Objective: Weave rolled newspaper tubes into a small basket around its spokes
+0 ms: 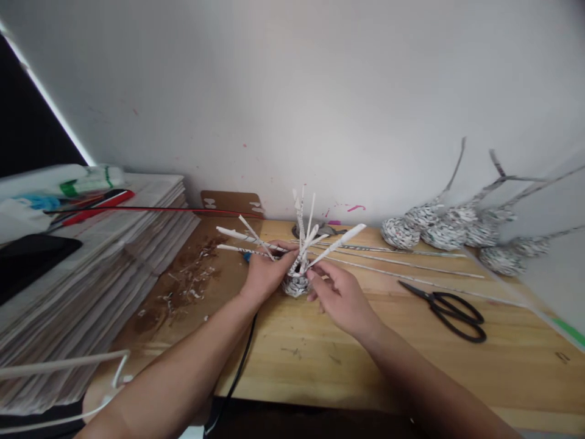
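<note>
A small woven basket of rolled newspaper (pixel 296 285) sits between my hands on the wooden table. Several paper strips (pixel 339 244) stick up and outward from its rim. My left hand (pixel 269 270) is closed around its left side, thumb across the upright strips. At the right side, my right hand (pixel 333 291) pinches near the base of a strip with thumb and forefinger. My hands hide most of the basket's wall.
Black scissors (pixel 450 310) and long paper rolls (pixel 411 263) lie to the right. Finished woven paper balls (pixel 444 235) sit by the wall. A tall stack of newspapers (pixel 155 244) stands left, near brown cardboard (pixel 183 305) strewn with scraps. A black cable (pixel 244 356) crosses the table's front edge.
</note>
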`<action>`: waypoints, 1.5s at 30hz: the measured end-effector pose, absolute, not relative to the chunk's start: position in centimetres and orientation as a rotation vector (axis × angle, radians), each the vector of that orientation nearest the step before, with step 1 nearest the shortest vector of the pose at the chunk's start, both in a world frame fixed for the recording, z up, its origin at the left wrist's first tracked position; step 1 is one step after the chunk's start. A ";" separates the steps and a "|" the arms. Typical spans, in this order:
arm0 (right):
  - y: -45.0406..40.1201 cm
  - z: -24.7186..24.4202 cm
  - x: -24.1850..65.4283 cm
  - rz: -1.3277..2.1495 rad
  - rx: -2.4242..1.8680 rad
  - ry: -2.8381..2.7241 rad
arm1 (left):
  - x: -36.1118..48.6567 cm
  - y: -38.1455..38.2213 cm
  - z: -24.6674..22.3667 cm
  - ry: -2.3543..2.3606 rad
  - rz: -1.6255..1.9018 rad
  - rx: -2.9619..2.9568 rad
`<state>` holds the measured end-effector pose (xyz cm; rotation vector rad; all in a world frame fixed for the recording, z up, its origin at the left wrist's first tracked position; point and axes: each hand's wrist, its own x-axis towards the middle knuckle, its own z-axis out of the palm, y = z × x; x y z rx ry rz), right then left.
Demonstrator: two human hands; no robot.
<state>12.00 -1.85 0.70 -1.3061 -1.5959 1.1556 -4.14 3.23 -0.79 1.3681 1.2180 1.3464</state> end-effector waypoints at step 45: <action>-1.2 -0.1 13.1 1.210 -1.269 -1.343 | -5.4 2.6 0.4 1.033 0.984 1.531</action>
